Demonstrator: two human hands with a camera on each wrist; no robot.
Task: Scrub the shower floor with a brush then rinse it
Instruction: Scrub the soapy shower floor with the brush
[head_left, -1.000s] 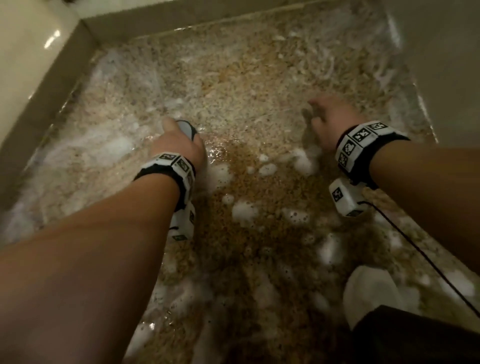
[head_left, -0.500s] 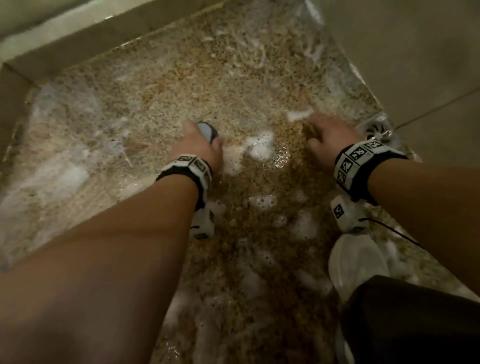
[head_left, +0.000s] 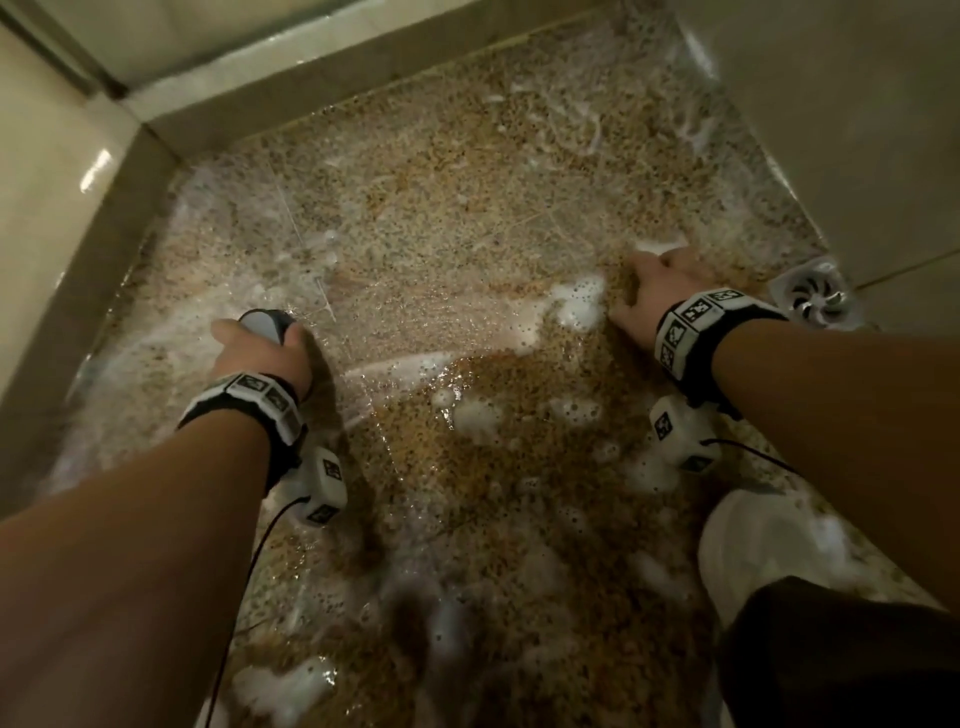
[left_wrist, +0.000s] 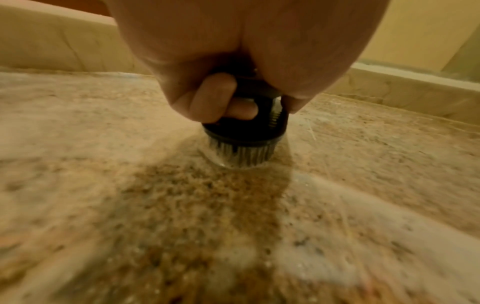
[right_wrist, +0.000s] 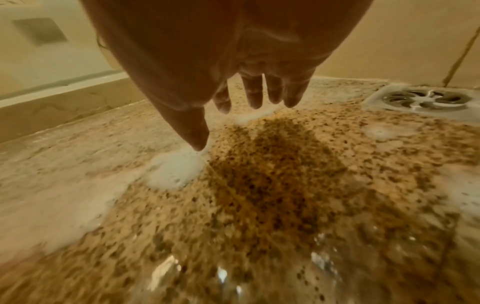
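Head view: both forearms reach forward and down over the wet, speckled shower floor (head_left: 467, 208). The left hand (head_left: 260, 353) is clenched, knuckles up, on the brush (head_left: 265, 323) at left of centre. From the left wrist, its fingers (left_wrist: 207, 98) wrap the dark round body of the brush (left_wrist: 246, 131), thumb on the opposite side, and the pale bristles stand upright, pressed against the floor (left_wrist: 259, 216). The right hand (head_left: 660, 291) lies palm down with fingers extended, holding nothing, just left of the round metal drain (head_left: 815, 299) in the floor's right corner. From the right wrist, the straight fingers (right_wrist: 254, 92) are slightly spread and point down toward the floor (right_wrist: 285, 185); the thumb tip meets a patch of white foam (right_wrist: 174, 170). More foam clumps lie scattered between and below the two hands. A white shoe (head_left: 763, 551) stands on the floor under the right forearm.
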